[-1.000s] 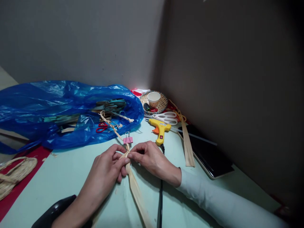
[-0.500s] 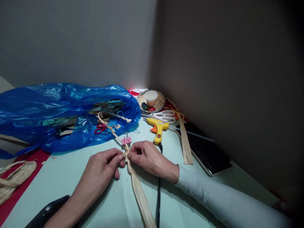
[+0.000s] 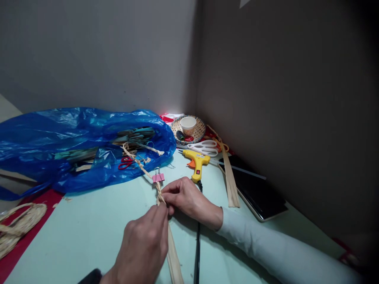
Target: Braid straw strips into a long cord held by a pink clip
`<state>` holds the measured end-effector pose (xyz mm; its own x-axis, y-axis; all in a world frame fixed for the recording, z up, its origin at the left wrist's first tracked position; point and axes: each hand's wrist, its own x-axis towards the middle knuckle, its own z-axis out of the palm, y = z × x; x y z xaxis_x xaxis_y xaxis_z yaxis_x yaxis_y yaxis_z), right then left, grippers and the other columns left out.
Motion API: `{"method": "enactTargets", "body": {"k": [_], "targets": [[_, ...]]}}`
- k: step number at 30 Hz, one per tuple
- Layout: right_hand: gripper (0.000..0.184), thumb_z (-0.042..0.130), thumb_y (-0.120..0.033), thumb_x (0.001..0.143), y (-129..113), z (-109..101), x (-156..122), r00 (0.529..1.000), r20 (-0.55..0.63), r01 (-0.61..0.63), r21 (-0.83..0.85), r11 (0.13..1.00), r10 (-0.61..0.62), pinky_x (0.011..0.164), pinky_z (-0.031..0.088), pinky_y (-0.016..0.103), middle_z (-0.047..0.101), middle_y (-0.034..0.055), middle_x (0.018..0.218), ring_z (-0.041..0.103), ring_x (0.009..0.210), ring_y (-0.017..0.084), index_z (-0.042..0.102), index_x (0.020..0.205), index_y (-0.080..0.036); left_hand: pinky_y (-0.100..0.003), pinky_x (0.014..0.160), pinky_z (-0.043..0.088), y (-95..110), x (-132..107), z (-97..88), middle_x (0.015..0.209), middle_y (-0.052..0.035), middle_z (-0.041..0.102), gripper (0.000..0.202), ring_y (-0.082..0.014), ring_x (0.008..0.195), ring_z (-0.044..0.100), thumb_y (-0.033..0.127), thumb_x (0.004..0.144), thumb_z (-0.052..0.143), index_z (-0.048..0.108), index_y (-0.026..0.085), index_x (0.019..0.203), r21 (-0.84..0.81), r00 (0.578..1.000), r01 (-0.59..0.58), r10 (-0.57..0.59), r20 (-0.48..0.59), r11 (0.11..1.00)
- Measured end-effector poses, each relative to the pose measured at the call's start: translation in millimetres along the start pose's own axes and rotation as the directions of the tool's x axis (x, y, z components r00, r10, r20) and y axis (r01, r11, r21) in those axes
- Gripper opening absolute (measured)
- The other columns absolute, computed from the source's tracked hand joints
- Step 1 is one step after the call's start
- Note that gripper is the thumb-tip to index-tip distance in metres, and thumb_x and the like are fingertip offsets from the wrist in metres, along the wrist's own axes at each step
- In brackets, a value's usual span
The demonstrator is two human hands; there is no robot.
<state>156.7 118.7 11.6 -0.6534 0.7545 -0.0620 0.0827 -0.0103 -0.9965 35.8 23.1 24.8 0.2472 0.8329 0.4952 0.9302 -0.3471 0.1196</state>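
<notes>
A pale dried-leaf braid (image 3: 160,192) runs down from a pink binder clip (image 3: 158,177). My right hand (image 3: 185,201) pinches the braid's right side just below the clip, thumb and forefinger together. Closer to me, my left hand (image 3: 145,240) is closed on the braid's lower part, its knuckles turned up and its fingertips partly hidden. From beneath the left hand a wide flat leaf strip (image 3: 174,256) trails toward the front edge of view. Beyond the clip, the thin twisted end (image 3: 137,161) lies over a blue plastic bag.
The blue bag (image 3: 74,126) holds leaf bundles, with red-handled scissors (image 3: 126,162) at its opening. A yellow glue gun (image 3: 198,161) and its black cord (image 3: 197,244) lie right of the braid. Farther off are white-handled scissors (image 3: 207,148), a woven tray (image 3: 174,125) and a dark tablet-like device (image 3: 257,193).
My left hand has moved right and toward me, turning over from the braid's left side onto its lower part. The right hand keeps its pinch, and the leaf strip shifts slightly left.
</notes>
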Motion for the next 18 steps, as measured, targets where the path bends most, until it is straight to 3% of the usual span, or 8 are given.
{"method": "enactTargets", "body": {"k": [4,7,14,18], "targets": [[0.016,0.058,-0.016,0.077,-4,-1,-1,0.999,0.008,-0.035,0.041,0.999,0.034,0.048,0.036,0.019,0.056,-0.0014,0.054,0.048,0.048,0.008,0.071,0.071,-0.011,-0.029,0.041,0.05,2,-8,2.7,0.065,-0.0075,0.068,0.038,-0.0199,0.045,0.064,-0.005,0.077,0.04,0.066,0.001,0.104,0.325,0.981,-0.193,0.171,0.094,0.926],[0.016,0.057,-0.014,0.076,-10,0,-1,0.998,0.006,-0.06,0.055,0.997,0.06,0.047,0.033,0.019,0.055,-0.0009,0.055,0.044,0.048,0.008,0.071,0.071,-0.009,-0.026,0.043,0.053,7,-9,1.5,0.064,-0.0092,0.068,0.042,-0.0187,0.047,0.064,-0.009,0.072,0.041,0.068,-0.003,0.104,0.461,0.962,-0.265,0.202,0.182,0.847],[0.018,0.053,-0.009,0.076,-16,2,-4,0.996,-0.027,-0.082,0.03,0.996,0.083,0.046,0.029,0.019,0.056,-0.0007,0.056,0.04,0.048,0.007,0.07,0.072,-0.007,-0.024,0.047,0.052,25,-5,2.3,0.065,-0.0123,0.068,0.042,-0.0183,0.053,0.065,-0.009,0.073,0.043,0.069,-0.007,0.106,0.631,0.958,-0.277,0.158,0.239,0.725],[0.017,0.051,-0.009,0.076,-13,6,-5,0.996,-0.056,-0.069,-0.01,0.998,0.068,0.05,0.034,0.02,0.061,0.0017,0.063,0.046,0.053,0.009,0.066,0.07,-0.009,-0.027,0.05,0.051,37,-10,6.6,0.07,-0.0129,0.069,0.039,-0.0209,0.058,0.064,-0.005,0.071,0.047,0.073,0.001,0.1,0.593,0.953,-0.273,0.13,0.273,0.758]]}}
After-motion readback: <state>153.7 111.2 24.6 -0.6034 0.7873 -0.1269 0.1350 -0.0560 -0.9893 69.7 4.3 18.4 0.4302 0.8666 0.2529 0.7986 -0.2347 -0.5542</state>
